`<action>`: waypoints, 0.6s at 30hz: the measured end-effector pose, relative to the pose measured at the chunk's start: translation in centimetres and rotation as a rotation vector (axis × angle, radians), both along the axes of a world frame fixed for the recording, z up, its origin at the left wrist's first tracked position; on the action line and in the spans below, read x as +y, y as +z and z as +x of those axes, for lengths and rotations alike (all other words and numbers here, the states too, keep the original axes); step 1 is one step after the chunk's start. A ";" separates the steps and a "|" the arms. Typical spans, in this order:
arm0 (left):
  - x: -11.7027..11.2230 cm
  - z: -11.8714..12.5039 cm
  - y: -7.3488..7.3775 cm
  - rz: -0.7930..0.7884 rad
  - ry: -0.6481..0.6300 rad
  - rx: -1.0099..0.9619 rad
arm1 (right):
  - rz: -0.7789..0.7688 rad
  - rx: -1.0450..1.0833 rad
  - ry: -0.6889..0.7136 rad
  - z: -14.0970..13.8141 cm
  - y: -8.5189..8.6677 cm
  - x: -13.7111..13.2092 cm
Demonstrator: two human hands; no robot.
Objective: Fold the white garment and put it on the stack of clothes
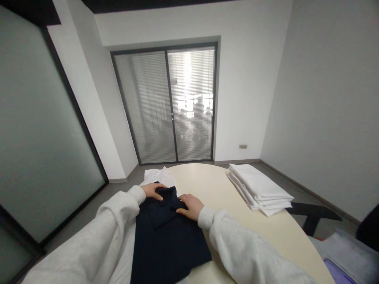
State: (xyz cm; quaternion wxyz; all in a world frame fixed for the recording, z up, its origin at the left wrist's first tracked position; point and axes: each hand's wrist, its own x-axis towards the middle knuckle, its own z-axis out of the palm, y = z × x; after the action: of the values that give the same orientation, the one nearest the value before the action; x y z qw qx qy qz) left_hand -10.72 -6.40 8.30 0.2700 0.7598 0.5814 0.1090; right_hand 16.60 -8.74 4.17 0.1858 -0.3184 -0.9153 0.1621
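Observation:
A dark navy garment (171,252), which looks like a collared shirt, lies spread along the left side of the table, its raised, folded collar part toward the far end. My left hand (152,191) is at the left of that collar part, thumb and fingers curled around the cloth. On the other side, my right hand (192,207) has its fingers and thumb about the collar's right edge. Some fingertips are hidden in the dark folds. White cloth (158,175) shows beyond the garment and along its left side.
The pale round-ended table (201,175) bears a stack of folded white cloths (257,183) at right. A black chair part (314,215) and a clear plastic-looking bag (349,252) are beside the table's right edge. Sliding glass doors with blinds (145,110) stand beyond.

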 end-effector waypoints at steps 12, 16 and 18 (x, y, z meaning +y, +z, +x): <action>3.9 -0.7 2.6 0.530 0.272 -0.229 | -0.353 0.522 -0.621 -5.7 1.1 11.9; -0.5 0.9 -1.5 0.279 -0.057 0.219 | -0.240 0.313 -0.496 -6.0 -2.8 10.3; -1.5 1.5 -3.2 0.256 -0.027 0.367 | -0.204 0.209 -0.459 -6.0 -3.7 9.4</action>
State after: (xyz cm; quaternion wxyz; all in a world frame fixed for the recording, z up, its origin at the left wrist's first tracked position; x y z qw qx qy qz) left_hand -9.24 -7.95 5.12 0.0623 0.8026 0.5920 0.0384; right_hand 10.62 0.68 0.45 0.2783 -0.5159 -0.7740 0.2393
